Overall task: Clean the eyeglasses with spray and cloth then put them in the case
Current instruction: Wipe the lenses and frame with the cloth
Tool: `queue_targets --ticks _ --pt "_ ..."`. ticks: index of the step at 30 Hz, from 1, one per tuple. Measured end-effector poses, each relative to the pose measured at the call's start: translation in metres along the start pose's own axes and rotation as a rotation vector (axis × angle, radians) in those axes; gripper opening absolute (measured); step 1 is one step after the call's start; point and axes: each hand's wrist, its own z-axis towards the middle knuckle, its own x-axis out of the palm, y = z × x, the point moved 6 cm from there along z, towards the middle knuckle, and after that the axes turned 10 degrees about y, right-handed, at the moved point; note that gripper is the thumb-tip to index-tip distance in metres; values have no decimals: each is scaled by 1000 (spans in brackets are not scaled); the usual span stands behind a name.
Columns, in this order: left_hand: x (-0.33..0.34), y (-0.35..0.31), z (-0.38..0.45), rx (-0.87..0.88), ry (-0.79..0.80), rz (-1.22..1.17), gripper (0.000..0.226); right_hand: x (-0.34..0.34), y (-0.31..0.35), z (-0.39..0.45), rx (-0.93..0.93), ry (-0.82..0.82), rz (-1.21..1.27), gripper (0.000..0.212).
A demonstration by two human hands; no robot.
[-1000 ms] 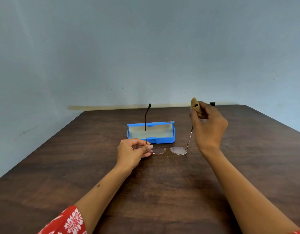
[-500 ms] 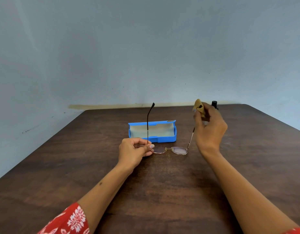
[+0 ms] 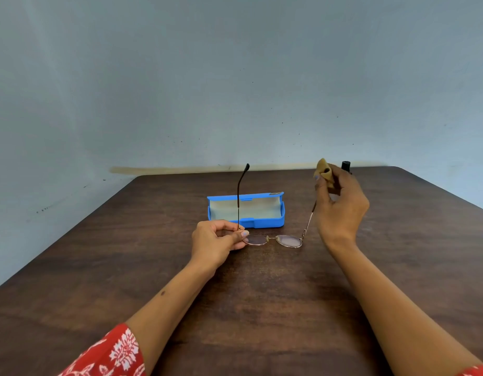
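only unmarked blue case point(image 3: 245, 210)

spray bottle point(image 3: 346, 165) mostly hidden behind right hand point(image 3: 341, 213), sleeve point(image 3: 110, 354) cut off

Soft, even, dimmish light; faint shadows, sharp focus, wide-angle bending at edges.

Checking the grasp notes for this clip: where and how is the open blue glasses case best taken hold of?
Probably across the short ends of the blue plastic case, coming from above. It lies open on the dark wooden table, lid up at the back and pale lining exposed; its long front is low, and the gold wire-rimmed eyeglasses sit just before it.
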Motion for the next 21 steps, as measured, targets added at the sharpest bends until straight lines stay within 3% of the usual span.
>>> queue_targets --ticks 8,12,18,21 --pt "-1 1 1 -2 -10 -15 12 19 -10 -13 74 191 -51 18" --pt "0 1 2 -5 -8 -3 12 4 -7 0 88 48 43 20" --pt "-2 2 3 -29 -18 -39 11 -7 41 2 -236 -135 -51 21" --pt "-3 2 4 -27 -31 -79 10 -1 64 -4 -306 -108 17 19"
